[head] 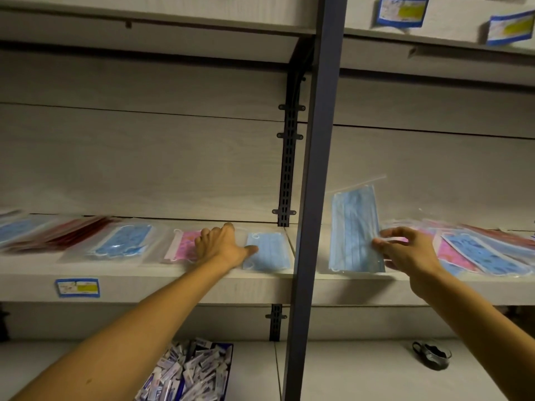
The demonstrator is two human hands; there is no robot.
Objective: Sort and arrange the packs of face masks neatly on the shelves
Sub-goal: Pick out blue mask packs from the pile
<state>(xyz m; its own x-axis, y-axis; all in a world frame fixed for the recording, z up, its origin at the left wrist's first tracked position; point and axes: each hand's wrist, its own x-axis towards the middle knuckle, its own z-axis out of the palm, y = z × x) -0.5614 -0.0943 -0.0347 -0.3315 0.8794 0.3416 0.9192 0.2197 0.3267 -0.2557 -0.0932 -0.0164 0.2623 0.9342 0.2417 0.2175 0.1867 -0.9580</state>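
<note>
Shelves (179, 287): pale wood-grain laminate, matt, same on the back panel (144, 169). Upright post (315, 169): painted metal, blue-grey, smooth, low sheen. Slotted bracket rail (287, 166): black metal, matt. Mask packs: clear glossy plastic sleeves, glare on the folds; plain blue pack (354, 233) shows pleated non-woven cloth inside, soft matt. Pink printed pack (185, 246) same film. Shelf-edge label (77, 287): paper with blue border, slightly shiny. Lower-shelf bin sachets (191, 371): glossy foil-like wrap.
</note>
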